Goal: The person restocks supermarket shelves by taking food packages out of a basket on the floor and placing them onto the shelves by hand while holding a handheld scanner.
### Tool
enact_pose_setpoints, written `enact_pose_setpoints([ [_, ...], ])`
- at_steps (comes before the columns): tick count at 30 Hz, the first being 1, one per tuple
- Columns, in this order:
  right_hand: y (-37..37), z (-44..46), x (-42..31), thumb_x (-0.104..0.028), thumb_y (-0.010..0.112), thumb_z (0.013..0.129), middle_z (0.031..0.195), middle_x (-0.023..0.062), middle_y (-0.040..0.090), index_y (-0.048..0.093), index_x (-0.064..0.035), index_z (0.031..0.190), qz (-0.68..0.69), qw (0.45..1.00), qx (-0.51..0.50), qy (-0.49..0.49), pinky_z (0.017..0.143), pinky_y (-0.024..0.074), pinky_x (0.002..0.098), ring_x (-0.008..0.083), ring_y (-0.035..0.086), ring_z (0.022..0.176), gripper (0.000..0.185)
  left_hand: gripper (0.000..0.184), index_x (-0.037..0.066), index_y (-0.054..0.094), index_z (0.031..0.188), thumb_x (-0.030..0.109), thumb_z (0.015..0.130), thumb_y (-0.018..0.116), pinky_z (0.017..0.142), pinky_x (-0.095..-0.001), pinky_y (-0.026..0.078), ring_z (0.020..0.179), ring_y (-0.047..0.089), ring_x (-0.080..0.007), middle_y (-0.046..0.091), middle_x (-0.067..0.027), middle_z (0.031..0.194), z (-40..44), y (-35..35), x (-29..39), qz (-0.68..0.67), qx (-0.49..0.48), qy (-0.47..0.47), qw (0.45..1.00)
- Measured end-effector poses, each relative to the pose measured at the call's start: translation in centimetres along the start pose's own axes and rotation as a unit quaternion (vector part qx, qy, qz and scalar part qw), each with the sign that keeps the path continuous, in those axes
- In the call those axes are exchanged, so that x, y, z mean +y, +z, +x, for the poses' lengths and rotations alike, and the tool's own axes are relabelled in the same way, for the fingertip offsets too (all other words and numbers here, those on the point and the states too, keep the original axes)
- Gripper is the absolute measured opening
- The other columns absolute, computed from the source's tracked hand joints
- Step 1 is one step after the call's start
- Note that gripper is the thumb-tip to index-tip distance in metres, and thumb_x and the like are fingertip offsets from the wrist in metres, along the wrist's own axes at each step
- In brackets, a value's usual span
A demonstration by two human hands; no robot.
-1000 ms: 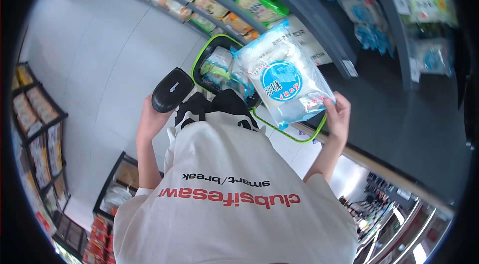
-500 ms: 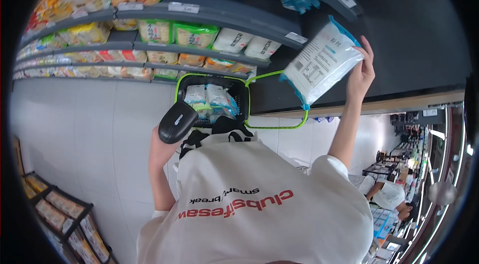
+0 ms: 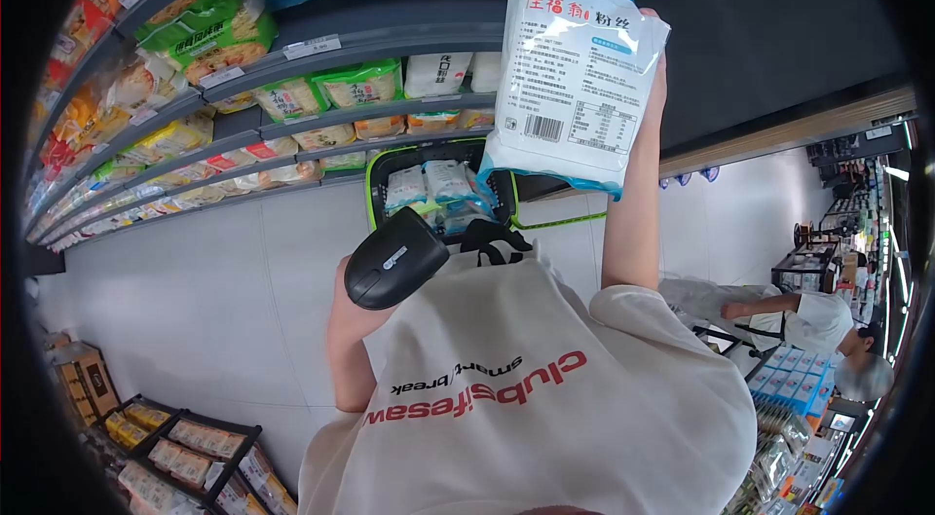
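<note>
In the head view, my right hand (image 3: 658, 77) grips the right edge of a white and blue bag of vermicelli noodles (image 3: 570, 67). The bag hangs upright, its printed side and barcode turned towards me; most of the fingers are hidden behind it. My left hand (image 3: 355, 309) is closed round a black handheld barcode scanner (image 3: 396, 259), whose head covers the fingers. Beyond the scanner stands a black shopping basket with a green rim (image 3: 371, 192). Several similar white and blue bags (image 3: 448, 182) lie inside it. The basket's green handle (image 3: 565, 222) is folded out to the right.
Shelves (image 3: 390, 38) ahead hold several packs of noodles (image 3: 209, 23) and blue bags, with price tags. A dark shelf surface (image 3: 760, 57) runs to the right. Low racks (image 3: 185, 447) of boxed goods stand at lower left. Another person (image 3: 813, 320) is at the far right.
The noodle bag has come left and closer to me, turning upright with its printed side facing me. The scanner has shifted right in the view, and the view itself has turned.
</note>
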State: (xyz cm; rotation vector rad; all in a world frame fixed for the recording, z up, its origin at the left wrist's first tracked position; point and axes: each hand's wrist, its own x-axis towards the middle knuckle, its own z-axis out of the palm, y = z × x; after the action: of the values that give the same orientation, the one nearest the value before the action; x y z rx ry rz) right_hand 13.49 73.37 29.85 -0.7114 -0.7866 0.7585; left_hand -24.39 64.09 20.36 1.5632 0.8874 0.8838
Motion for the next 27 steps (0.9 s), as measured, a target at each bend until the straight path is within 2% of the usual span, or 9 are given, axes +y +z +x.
enact_pose_setpoints([
  [3,-1.2,0.7,0.9,-0.012,0.058,0.096,0.096,0.0071,0.067,0.060,-0.0074,0.113,0.029,0.999,-0.011,0.015,0.066,0.0580,0.0236,0.0130,0.069,0.084,0.017,0.037,-0.001,0.067,0.101,0.003,0.068,0.083,0.074,-0.0296,0.052,0.080,0.066,-0.0155,0.071,-0.0070,0.090,1.0,1.5,0.7,-0.015,0.008,0.017,1.000],
  [7,-2.5,2.2,1.5,-0.013,0.060,0.096,0.096,0.0063,0.066,0.060,-0.0074,0.113,0.080,0.995,-0.031,0.053,0.068,0.0569,0.0234,0.0121,0.067,0.083,0.018,0.030,-0.002,0.066,0.096,0.004,0.069,0.076,0.073,-0.0287,0.051,0.077,0.064,-0.0125,0.071,-0.0080,0.088,2.9,4.4,2.7,-0.018,0.037,-0.032,0.999],
  [9,-2.9,2.9,1.5,-0.008,0.061,0.094,0.095,0.0047,0.065,0.061,-0.0071,0.111,0.054,0.997,-0.030,0.056,0.068,0.0557,0.0231,0.0107,0.066,0.082,0.017,0.029,-0.002,0.066,0.096,0.003,0.069,0.076,0.072,-0.0285,0.051,0.076,0.063,-0.0118,0.070,-0.0071,0.086,4.1,6.1,3.7,-0.018,0.072,-0.031,0.997],
  [12,-3.0,2.9,0.6,-0.004,0.061,0.093,0.093,0.0028,0.064,0.063,-0.0054,0.106,-0.007,0.998,-0.007,0.059,0.071,0.0529,0.0226,0.0084,0.063,0.084,0.014,0.029,-0.002,0.067,0.096,0.002,0.070,0.076,0.070,-0.0279,0.051,0.075,0.062,-0.0104,0.070,-0.0057,0.085,5.5,8.1,4.0,-0.037,0.065,-0.113,0.991],
  [16,-3.8,3.1,0.1,-0.002,0.059,0.094,0.092,0.0023,0.063,0.066,-0.0024,0.102,-0.170,0.984,-0.048,-0.023,0.074,0.0487,0.0222,0.0070,0.060,0.083,0.011,0.030,-0.002,0.067,0.100,0.002,0.072,0.076,0.070,-0.0276,0.051,0.076,0.060,-0.0079,0.070,-0.0039,0.086,8.0,10.2,5.8,-0.003,0.037,-0.153,0.987],
  [21,-4.9,3.7,-2.2,0.001,0.055,0.095,0.093,0.0029,0.064,0.067,-0.0009,0.102,-0.182,0.979,-0.077,-0.040,0.074,0.0471,0.0215,0.0074,0.059,0.083,0.014,0.034,-0.001,0.067,0.106,0.005,0.073,0.077,0.072,-0.0267,0.052,0.079,0.062,-0.0087,0.071,-0.0043,0.089,9.6,11.8,6.1,-0.014,0.031,-0.104,0.994],
  [23,-5.2,4.9,-4.0,0.002,0.055,0.094,0.094,0.0032,0.064,0.065,-0.0006,0.100,-0.159,0.985,0.006,-0.071,0.077,0.0475,0.0223,0.0077,0.059,0.084,0.012,0.035,-0.001,0.067,0.106,0.006,0.074,0.077,0.073,-0.0266,0.052,0.080,0.063,-0.0088,0.071,-0.0046,0.091,9.9,12.1,5.8,-0.009,0.042,-0.068,0.997],
  [24,-5.0,5.7,-5.6,0.002,0.058,0.091,0.095,0.0037,0.062,0.064,-0.0006,0.100,-0.181,0.972,0.057,-0.135,0.080,0.0474,0.0225,0.0088,0.059,0.088,0.011,0.034,-0.001,0.067,0.107,0.005,0.075,0.078,0.074,-0.0264,0.052,0.081,0.063,-0.0090,0.071,-0.0049,0.093,9.9,11.7,6.0,-0.011,0.025,-0.111,0.993],
  [27,-4.4,7.9,-10.7,0.002,0.061,0.089,0.105,0.0054,0.061,0.058,-0.0024,0.110,-0.106,0.934,0.175,-0.292,0.086,0.0520,0.0279,0.0127,0.062,0.093,0.021,0.026,-0.001,0.066,0.099,0.001,0.076,0.079,0.057,-0.0239,0.050,0.064,0.061,-0.0068,0.068,-0.0027,0.077,10.3,12.0,5.0,-0.031,0.060,-0.073,0.995],
])
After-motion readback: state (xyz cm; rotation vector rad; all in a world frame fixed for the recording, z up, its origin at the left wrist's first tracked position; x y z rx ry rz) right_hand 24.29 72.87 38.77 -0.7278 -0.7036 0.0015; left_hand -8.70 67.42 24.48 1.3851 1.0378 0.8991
